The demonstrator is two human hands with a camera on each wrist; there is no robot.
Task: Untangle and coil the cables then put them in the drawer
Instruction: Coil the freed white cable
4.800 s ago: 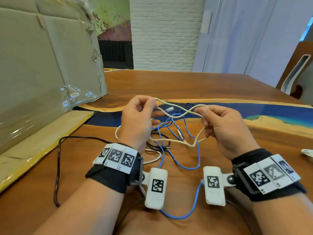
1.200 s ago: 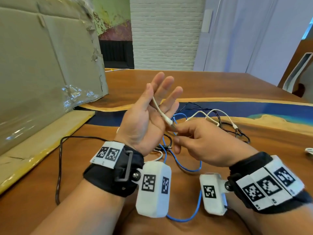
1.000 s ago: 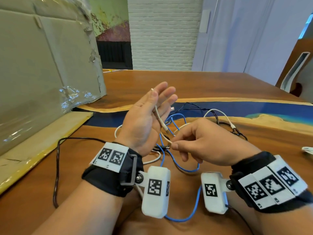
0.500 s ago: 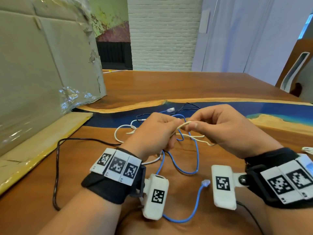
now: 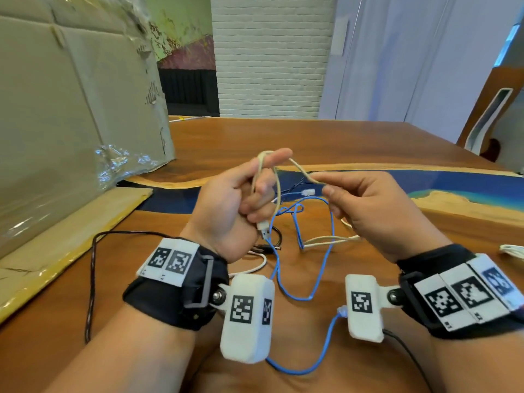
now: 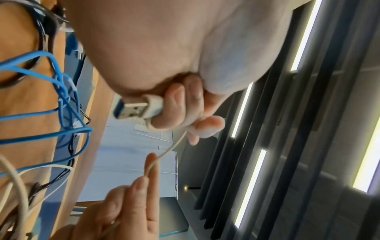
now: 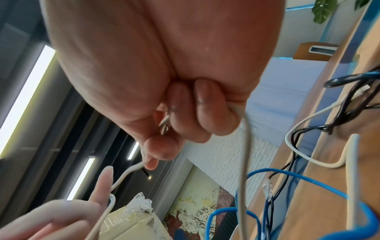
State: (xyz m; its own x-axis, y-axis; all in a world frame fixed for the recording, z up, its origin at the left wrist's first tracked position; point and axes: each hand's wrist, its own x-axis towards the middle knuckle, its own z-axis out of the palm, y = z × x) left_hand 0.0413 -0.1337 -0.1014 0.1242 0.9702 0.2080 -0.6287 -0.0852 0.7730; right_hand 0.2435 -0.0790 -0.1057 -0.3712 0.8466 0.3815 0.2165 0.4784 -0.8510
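A beige USB cable (image 5: 279, 180) is lifted above the wooden table (image 5: 312, 143). My left hand (image 5: 255, 191) grips it. The cable loops over the raised index finger, and the USB plug (image 5: 263, 232) sticks out below the curled fingers, as the left wrist view shows (image 6: 133, 108). My right hand (image 5: 330, 190) pinches the same cable a short way to the right, and the rest of it (image 7: 244, 138) hangs down from that fist. A blue cable (image 5: 309, 279), a black cable (image 5: 92, 279) and a white cable (image 5: 255, 269) lie tangled on the table under the hands.
A large cardboard box (image 5: 71, 109) stands on the table at the left, on a flat cardboard sheet (image 5: 71, 234). Another white cable (image 5: 513, 249) lies at the right edge. A blue resin strip (image 5: 453, 185) crosses the table. No drawer is in view.
Both hands have risen from low over the table. The left hand turned upright with the beige cable looped over its index finger, and the right hand drew the cable out to the right.
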